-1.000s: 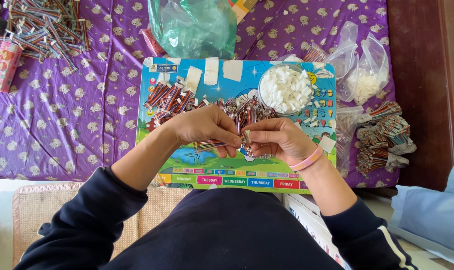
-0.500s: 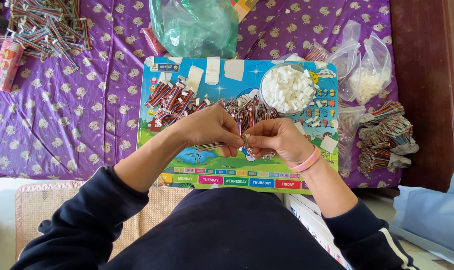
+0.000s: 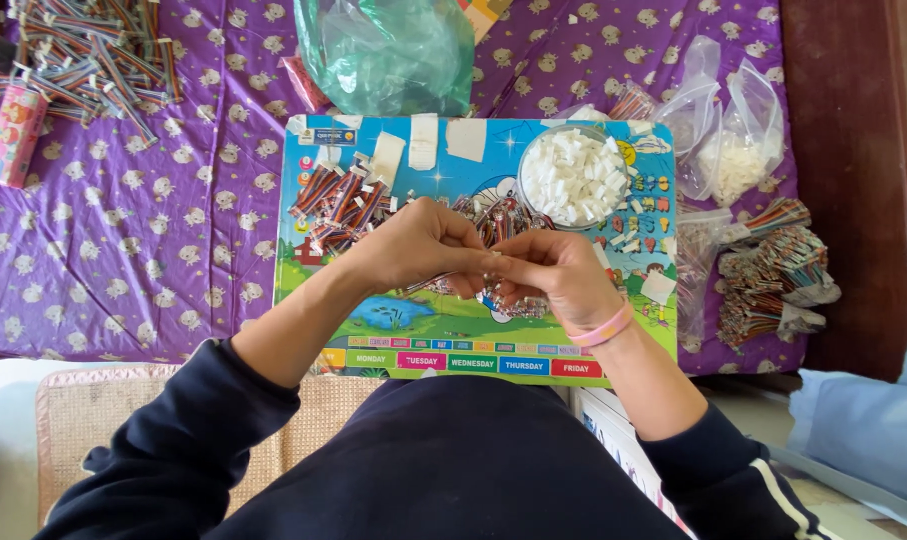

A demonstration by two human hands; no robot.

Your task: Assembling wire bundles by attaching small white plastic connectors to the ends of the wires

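My left hand (image 3: 418, 245) and my right hand (image 3: 553, 275) meet fingertip to fingertip above a colourful picture board (image 3: 373, 320). Together they pinch a short multicoloured ribbon cable (image 3: 435, 281) that runs out under the left hand; the cable's end between the fingers is hidden. A pink band circles my right wrist. Loose ribbon cables (image 3: 338, 200) lie on the board to the left of my hands. A round bowl of small white connectors (image 3: 573, 175) stands on the board just beyond my right hand.
The board lies on a purple patterned cloth (image 3: 133, 250). A heap of ribbon cables (image 3: 88, 55) and a pink carton (image 3: 11, 135) sit far left. A green plastic bag (image 3: 388, 50) lies beyond the board. Clear bags (image 3: 728, 150) and bundled cables (image 3: 773, 280) lie right.
My hands stay together over the board, with only small finger movements on the cable. The view has shifted slightly.
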